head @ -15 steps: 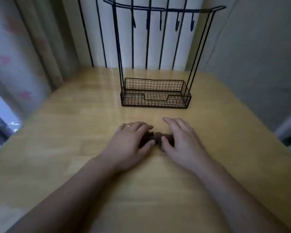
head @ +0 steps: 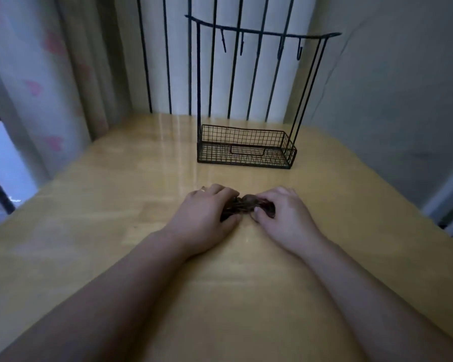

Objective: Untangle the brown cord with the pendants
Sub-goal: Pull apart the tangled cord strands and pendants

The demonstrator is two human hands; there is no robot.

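gripping brown cord – both hands, basket apart

You are in a home room: a glossy wooden table pushed against a window, pink-patterned curtains at your left, a black wire rack with hooks at the far side.

No readable text, label, brand, number or sign anywhere. Only faint pink blotches on the curtain at 10 o'clock, too blurred to make out as marks or letters.
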